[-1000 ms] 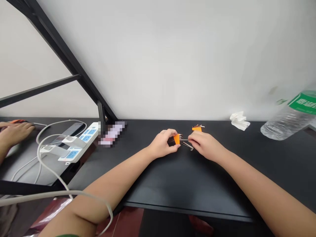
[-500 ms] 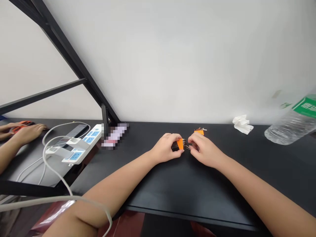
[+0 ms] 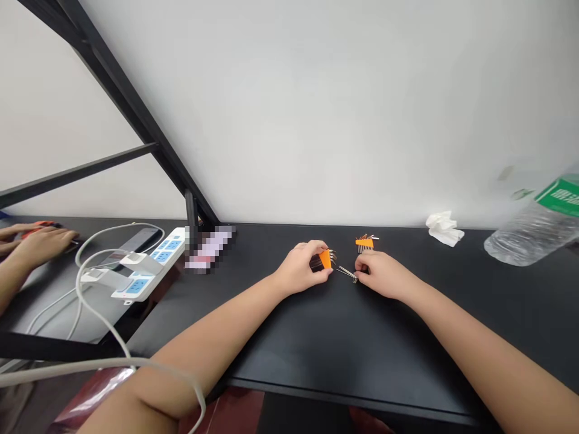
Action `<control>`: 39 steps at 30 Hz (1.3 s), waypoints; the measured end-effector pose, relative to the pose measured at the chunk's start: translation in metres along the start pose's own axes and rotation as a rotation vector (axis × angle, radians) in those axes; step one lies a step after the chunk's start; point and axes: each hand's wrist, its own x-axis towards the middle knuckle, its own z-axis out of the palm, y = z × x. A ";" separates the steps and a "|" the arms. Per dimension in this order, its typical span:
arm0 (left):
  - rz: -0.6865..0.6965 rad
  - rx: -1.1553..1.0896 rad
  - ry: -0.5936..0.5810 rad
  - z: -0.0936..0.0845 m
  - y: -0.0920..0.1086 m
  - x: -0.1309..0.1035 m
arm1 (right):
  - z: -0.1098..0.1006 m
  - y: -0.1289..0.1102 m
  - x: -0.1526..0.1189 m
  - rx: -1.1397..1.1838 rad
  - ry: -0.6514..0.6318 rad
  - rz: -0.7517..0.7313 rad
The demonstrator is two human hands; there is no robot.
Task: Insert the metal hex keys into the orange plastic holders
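Observation:
Between the thumb and fingers of my left hand is an orange holder with several bent metal hex keys in it. Just to its right, my right hand is closed, with its fingertips at the bent ends of a few loose hex keys that point toward the left hand. A second orange holder with several keys lies on the black table behind my right hand, which partly covers it.
A crumpled tissue and a tilted plastic bottle are at the right. On the left are a white power strip, cables, a phone, a black frame and another person's hands.
My right hand has moved slightly right and down, away from the holder in my left hand, with the loose keys now between them. The left hand has shifted slightly left.

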 end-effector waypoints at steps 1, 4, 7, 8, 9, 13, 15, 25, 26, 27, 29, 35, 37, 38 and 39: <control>-0.001 0.000 -0.002 0.000 0.000 0.000 | 0.000 0.000 0.000 -0.002 0.002 0.007; -0.003 0.001 -0.002 -0.001 0.001 0.000 | 0.001 0.001 0.000 -0.001 0.011 0.039; -0.017 -0.004 -0.004 -0.001 0.001 -0.001 | 0.001 0.001 0.000 0.014 0.019 0.052; -0.022 -0.004 -0.004 -0.001 0.001 -0.001 | 0.001 0.001 0.000 0.020 0.016 0.050; -0.027 -0.003 -0.005 -0.001 0.001 -0.001 | 0.001 0.000 0.000 0.025 0.011 0.046; -0.025 0.003 -0.003 -0.002 0.001 0.000 | -0.001 -0.003 -0.001 0.008 0.000 0.032; -0.019 -0.002 0.000 -0.002 0.002 0.000 | -0.002 -0.004 -0.002 -0.041 -0.004 0.051; -0.015 -0.017 0.004 0.000 0.002 0.000 | -0.013 -0.012 -0.009 0.047 0.064 -0.071; -0.015 -0.024 0.004 -0.001 0.002 0.000 | -0.013 -0.015 -0.009 0.084 0.091 -0.134; -0.016 -0.031 0.002 -0.001 0.002 0.000 | -0.013 -0.017 -0.010 0.104 0.117 -0.183; -0.017 -0.042 0.000 -0.001 0.003 0.000 | -0.011 -0.021 -0.010 0.108 0.160 -0.238; -0.014 -0.028 0.001 -0.001 0.006 -0.001 | -0.005 -0.019 -0.009 0.077 0.178 -0.276; -0.006 -0.018 0.003 -0.001 0.006 -0.001 | -0.004 -0.018 -0.009 0.043 0.177 -0.291; 0.004 -0.011 0.003 -0.001 0.006 -0.001 | -0.004 -0.017 -0.009 0.014 0.176 -0.303; 0.018 -0.001 0.001 -0.001 0.006 -0.001 | -0.004 -0.017 -0.010 -0.026 0.180 -0.319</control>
